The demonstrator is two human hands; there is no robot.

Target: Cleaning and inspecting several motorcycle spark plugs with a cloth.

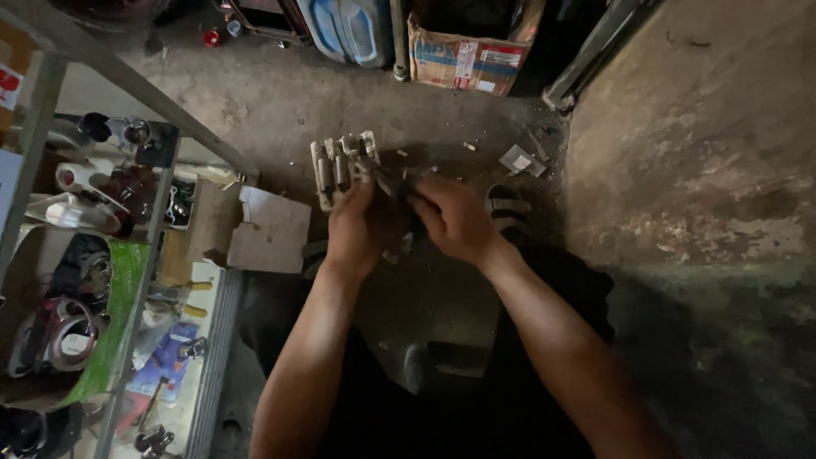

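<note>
The left hand (355,228) is wrapped around the base of a pale plastic part (342,168) held above the floor (280,102). The right hand (455,217) pinches a dark tool (389,182) against that part. Beyond stands a cardboard box (466,61).

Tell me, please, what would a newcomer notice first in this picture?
First, at the centre, the left hand holds up a pale grey-white ribbed part with cylindrical pieces, while the right hand grips a dark tool against it. On the left stands a grey metal shelf rack crowded with parts, and at the top a torn brown cardboard box sits on the dusty concrete floor.
</note>
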